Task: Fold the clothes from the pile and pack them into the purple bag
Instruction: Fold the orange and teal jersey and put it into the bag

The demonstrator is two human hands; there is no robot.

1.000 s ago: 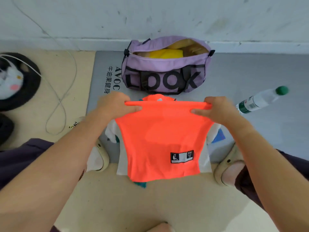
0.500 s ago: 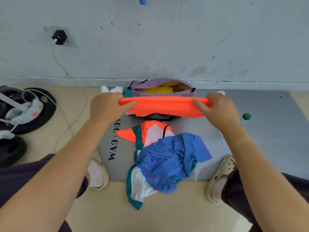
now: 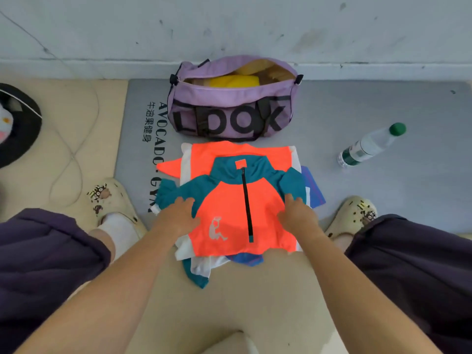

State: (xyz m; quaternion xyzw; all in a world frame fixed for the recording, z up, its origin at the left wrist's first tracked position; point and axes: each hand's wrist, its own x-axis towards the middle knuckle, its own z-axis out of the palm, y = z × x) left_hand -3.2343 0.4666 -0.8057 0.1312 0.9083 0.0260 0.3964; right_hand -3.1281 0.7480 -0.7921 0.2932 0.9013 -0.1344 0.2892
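An orange and teal zip shirt lies spread face up on top of the clothes pile, where white, teal and blue pieces stick out at the edges. My left hand rests flat on the shirt's left side with fingers spread. On its right side my right hand presses down near the teal sleeve. The purple bag marked "LOOK" stands unzipped just beyond the pile, with a yellow item inside it.
A grey gym mat lies under the bag and pile. A water bottle with a green cap lies on it at the right. My two shoes flank the pile. A cable loops at left; the wall is close behind the bag.
The orange shirt went from being held up by both hands to lying flat on the pile, front side up. Both hands now press on it.
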